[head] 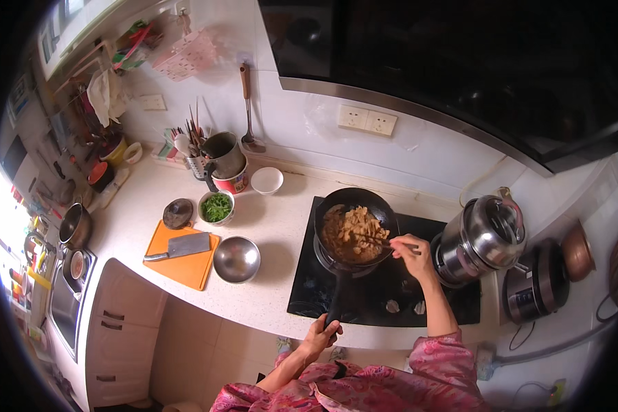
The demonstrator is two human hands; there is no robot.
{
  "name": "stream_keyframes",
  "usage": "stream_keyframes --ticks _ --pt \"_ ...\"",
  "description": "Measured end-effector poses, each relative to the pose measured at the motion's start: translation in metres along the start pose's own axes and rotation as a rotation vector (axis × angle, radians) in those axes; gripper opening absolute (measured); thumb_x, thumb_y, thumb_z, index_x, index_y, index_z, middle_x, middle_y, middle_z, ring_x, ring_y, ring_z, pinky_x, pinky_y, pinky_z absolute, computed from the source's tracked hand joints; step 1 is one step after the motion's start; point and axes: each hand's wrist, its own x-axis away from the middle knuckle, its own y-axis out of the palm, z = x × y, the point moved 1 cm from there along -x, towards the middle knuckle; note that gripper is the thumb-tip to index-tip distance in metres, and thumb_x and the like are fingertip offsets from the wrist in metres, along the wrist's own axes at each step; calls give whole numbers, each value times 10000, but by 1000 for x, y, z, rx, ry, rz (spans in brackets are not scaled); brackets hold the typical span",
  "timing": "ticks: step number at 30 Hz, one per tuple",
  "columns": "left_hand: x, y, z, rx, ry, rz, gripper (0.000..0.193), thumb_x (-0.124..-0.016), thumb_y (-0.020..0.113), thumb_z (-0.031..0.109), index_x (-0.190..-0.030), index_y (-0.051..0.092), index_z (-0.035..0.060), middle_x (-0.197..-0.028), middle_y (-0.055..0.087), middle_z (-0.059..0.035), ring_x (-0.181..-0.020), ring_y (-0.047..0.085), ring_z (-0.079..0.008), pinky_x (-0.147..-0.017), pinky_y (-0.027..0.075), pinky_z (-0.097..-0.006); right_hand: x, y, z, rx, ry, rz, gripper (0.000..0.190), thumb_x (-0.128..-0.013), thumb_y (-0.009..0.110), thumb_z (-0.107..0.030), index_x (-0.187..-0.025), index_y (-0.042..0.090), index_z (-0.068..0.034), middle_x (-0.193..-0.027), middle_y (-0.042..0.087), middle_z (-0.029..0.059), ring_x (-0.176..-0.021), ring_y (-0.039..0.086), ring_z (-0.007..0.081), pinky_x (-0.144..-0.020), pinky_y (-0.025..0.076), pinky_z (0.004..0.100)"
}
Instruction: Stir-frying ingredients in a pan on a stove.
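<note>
A black frying pan (386,212) sits on the left burner of the black glass hob (309,288). Its handle points towards me, and my left hand (321,335) is closed around the end of it. Inside the pan lie browned, sliced pieces of food (360,226) in a little brown sauce. My right hand (413,253) grips a pair of dark chopsticks (381,240) over the pan's right rim, with their tips down among the food.
A tall steel pot (458,252) with a lid stands on the right burner. Left of the hob are a steel bowl (237,260), a cleaver (188,245) on an orange cutting board (201,275), a bowl of chopped greens (217,207) and a white bowl (267,181). A range hood (417,108) overhangs the hob.
</note>
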Motion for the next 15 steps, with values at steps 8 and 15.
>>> stream_keyframes --ticks 8,15 --pt "4 -5 5 -36 -1 15 215 -962 512 253 -1057 448 71 -752 518 -17 -528 379 -58 -457 296 -203 5 -28 -10 8 109 268 257 -897 613 -202 -945 638 49 -769 648 127 -568 619 142 -528 536 259" --pt "-3 1 1 -99 -15 -18 181 -961 512 249 -1037 447 99 -739 501 2 -544 378 -46 -457 286 -192 -21 22 33 -146 105 295 289 -892 624 -226 -943 640 58 -757 645 125 -545 614 145 -514 532 258"
